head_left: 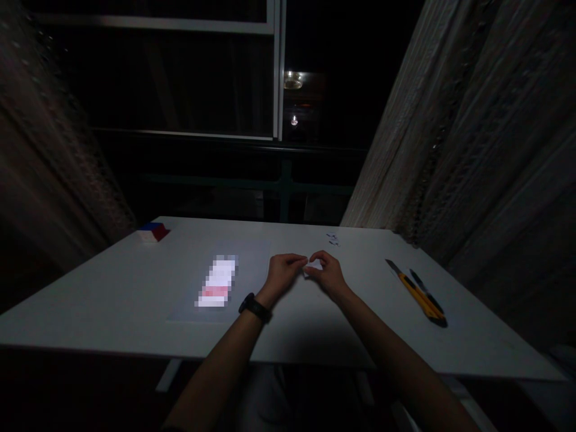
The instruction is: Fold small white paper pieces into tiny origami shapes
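My left hand [282,271] and my right hand [327,273] meet over the middle of the white table [112,300]. Both hands pinch a small white scrap of paper [309,267] between thumb and fingers. It is too small and dim to see its shape. A black watch [254,307] sits on my left wrist. A lit phone screen [216,282] lies flat on the table just left of my left hand.
A yellow utility knife [416,293] and a dark pen [426,291] lie at the right. Tiny paper bits [333,239] rest beyond my hands. A red, white and blue block [153,231] sits at the far left corner. Curtains hang on both sides of a dark window.
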`<control>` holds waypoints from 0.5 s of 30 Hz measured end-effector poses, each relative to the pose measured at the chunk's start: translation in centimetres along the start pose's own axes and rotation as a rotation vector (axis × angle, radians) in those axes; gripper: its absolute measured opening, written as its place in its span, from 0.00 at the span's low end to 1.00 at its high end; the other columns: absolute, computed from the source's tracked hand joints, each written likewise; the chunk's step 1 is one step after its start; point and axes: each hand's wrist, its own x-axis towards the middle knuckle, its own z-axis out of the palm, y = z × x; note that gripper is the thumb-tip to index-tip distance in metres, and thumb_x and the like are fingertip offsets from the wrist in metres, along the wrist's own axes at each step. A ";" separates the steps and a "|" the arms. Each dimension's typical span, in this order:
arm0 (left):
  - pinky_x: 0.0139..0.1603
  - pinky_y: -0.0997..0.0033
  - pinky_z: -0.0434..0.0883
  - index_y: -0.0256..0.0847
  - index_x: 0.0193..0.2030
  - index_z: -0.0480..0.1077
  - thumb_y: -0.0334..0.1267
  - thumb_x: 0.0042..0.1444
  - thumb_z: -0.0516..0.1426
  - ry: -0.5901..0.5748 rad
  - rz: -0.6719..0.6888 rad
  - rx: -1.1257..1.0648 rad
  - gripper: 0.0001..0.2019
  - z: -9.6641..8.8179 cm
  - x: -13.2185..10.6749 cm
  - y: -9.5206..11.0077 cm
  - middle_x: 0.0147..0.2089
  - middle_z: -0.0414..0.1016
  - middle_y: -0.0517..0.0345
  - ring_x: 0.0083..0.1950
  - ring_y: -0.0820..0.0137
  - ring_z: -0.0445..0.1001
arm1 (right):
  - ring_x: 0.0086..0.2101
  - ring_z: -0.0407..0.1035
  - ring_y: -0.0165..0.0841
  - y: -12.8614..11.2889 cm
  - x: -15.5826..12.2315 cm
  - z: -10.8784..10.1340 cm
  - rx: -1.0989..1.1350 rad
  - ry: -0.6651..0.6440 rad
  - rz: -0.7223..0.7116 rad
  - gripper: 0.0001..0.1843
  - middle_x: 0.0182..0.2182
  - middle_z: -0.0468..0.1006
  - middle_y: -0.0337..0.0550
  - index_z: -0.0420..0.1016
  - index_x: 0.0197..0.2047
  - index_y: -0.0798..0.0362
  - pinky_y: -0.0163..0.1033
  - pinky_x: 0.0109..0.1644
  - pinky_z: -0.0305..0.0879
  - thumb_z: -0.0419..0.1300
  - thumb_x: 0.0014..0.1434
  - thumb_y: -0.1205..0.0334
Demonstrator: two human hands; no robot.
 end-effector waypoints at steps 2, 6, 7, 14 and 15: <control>0.40 0.70 0.69 0.37 0.33 0.77 0.41 0.46 0.59 -0.004 -0.007 0.012 0.11 0.0 0.0 0.0 0.34 0.78 0.50 0.37 0.66 0.75 | 0.25 0.62 0.28 0.0 -0.1 0.1 0.045 -0.009 0.026 0.21 0.24 0.65 0.35 0.65 0.29 0.52 0.35 0.23 0.66 0.67 0.36 0.52; 0.37 0.71 0.69 0.35 0.33 0.77 0.40 0.47 0.57 -0.020 -0.019 0.035 0.12 0.0 -0.1 0.4 0.34 0.78 0.50 0.36 0.66 0.75 | 0.25 0.63 0.28 0.0 -0.2 0.2 0.063 -0.004 0.046 0.20 0.24 0.66 0.35 0.66 0.29 0.53 0.35 0.23 0.67 0.68 0.37 0.52; 0.37 0.71 0.69 0.35 0.33 0.77 0.40 0.48 0.57 -0.031 -0.023 0.041 0.12 -0.1 -0.2 0.6 0.33 0.78 0.50 0.35 0.67 0.75 | 0.25 0.63 0.28 0.0 -0.2 0.1 0.061 -0.002 0.046 0.20 0.25 0.67 0.35 0.67 0.30 0.53 0.35 0.23 0.67 0.68 0.37 0.53; 0.33 0.71 0.69 0.32 0.37 0.76 0.35 0.44 0.56 -0.093 -0.100 -0.084 0.13 -0.5 -0.1 0.7 0.29 0.78 0.50 0.32 0.67 0.74 | 0.26 0.65 0.29 -0.1 -0.2 0.0 0.057 0.024 0.054 0.19 0.27 0.70 0.38 0.68 0.30 0.53 0.36 0.26 0.66 0.68 0.36 0.54; 0.33 0.70 0.69 0.32 0.37 0.76 0.35 0.44 0.57 -0.099 -0.116 -0.117 0.14 -0.5 -0.1 0.6 0.30 0.78 0.49 0.32 0.67 0.74 | 0.26 0.65 0.29 -0.2 -0.2 0.0 0.061 0.024 0.059 0.19 0.27 0.70 0.38 0.68 0.30 0.53 0.35 0.25 0.66 0.68 0.36 0.54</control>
